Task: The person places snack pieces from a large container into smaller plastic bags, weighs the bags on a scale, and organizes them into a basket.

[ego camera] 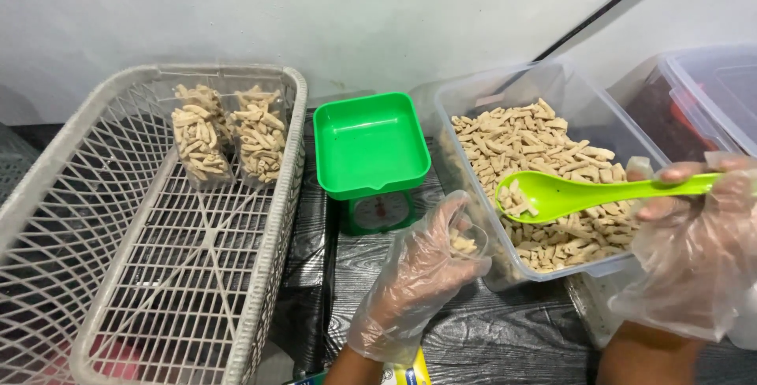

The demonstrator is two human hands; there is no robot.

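In the head view, both hands wear loose clear plastic gloves, which keep bare skin off the food. The left hand point(422, 271), low in the centre of the frame, is curled around a small clear plastic bag point(465, 239), fingers closed on it so its mouth stays open and tipped toward the right; a few pale biscuit sticks already lie inside. The right hand point(694, 227), at the right edge, pinches the handle of a lime-green plastic spoon point(583, 192) between thumb and fingers, clamped firmly enough to keep the bowl level, so the small load of sticks on it does not spill. The spoon's bowl hangs over the clear plastic tub point(473, 101) in the centre right, just beside the bag's mouth, so anything that drops falls back onto the heap of biscuit sticks point(544, 148) filling the tub. Directly left of the tub stands a green kitchen scale point(371, 145) with its square pan empty, close at hand to the bag. Further left, a grey plastic lattice basket point(268, 275) takes up the left half of the frame, and two filled bags of sticks point(229, 133) stand upright against its far wall, packed side by side. A lidded clear container point(710, 85) sits at the upper right, its contents too dark to tell
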